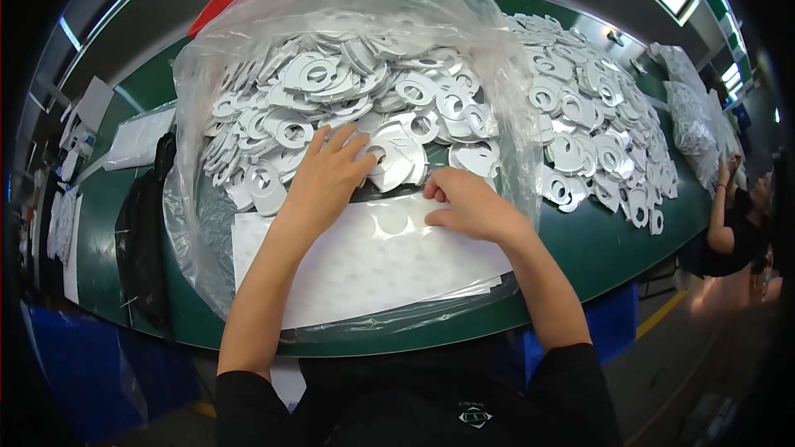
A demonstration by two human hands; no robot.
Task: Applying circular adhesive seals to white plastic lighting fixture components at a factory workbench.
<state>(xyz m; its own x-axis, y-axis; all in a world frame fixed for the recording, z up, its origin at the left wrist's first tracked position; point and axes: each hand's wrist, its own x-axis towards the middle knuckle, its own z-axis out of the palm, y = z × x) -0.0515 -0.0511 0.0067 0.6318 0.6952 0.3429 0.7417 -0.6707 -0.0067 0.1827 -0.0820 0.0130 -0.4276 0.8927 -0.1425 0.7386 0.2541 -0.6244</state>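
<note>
Silver-white flat parts with round holes [319,74] lie heaped inside a large clear plastic bag [195,223] on the table. My left hand [327,178] rests at the near edge of this heap. Its fingers are spread, with the tips touching the parts, and nothing shows in its grip. A stack of white sheets [373,269] lies flat in the bag's mouth, below both hands. Over the sheets' far right part is my right hand [472,205], fingers bent and thumb apart from the forefinger. I see nothing between them.
To the right, a second heap of similar parts [596,145] covers the green table [580,261]. Filled clear bags [696,116] stand beyond it, near another person [729,215]. A black bundle [145,240] and a white packet [141,139] lie to the left.
</note>
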